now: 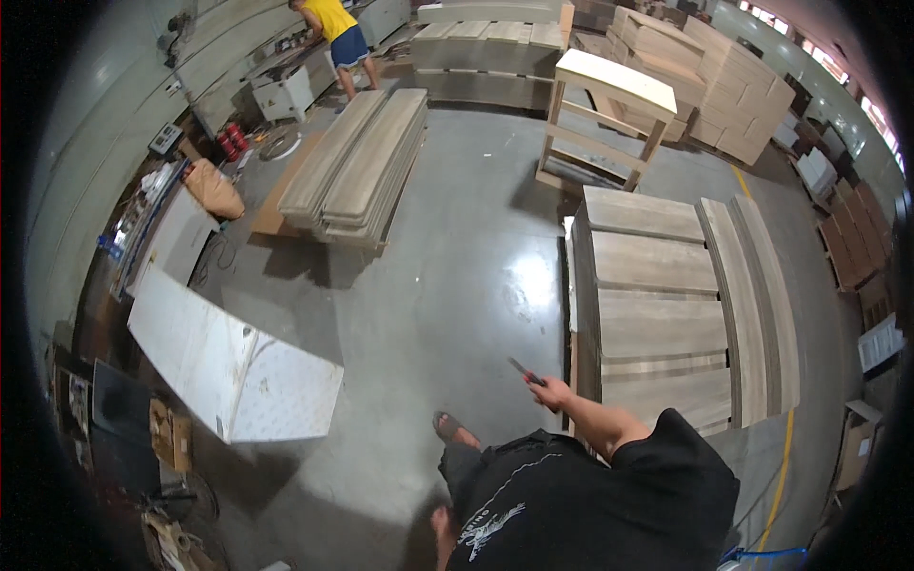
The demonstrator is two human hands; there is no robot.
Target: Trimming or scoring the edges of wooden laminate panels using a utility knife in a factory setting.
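My right hand (550,393) is closed around a slim hand tool (526,372) with a dark, narrow end and red on its handle. The tool's exact kind is too small to make out. It points up and left, over the bare floor beside a low stack of grey wood-grain boards (657,262). My right forearm passes over the near left corner of that stack. At the lower edge, beside my black shirt, a strip of bare skin shows; it may be my left hand or a leg, and no fingers can be told apart.
A long board stack (371,171) lies ahead left, with a person (333,33) in a yellow top behind it. A bent white panel (233,357) stands at left. Beyond the right stack is a wooden frame stand (614,114), then piled cartons (728,90).
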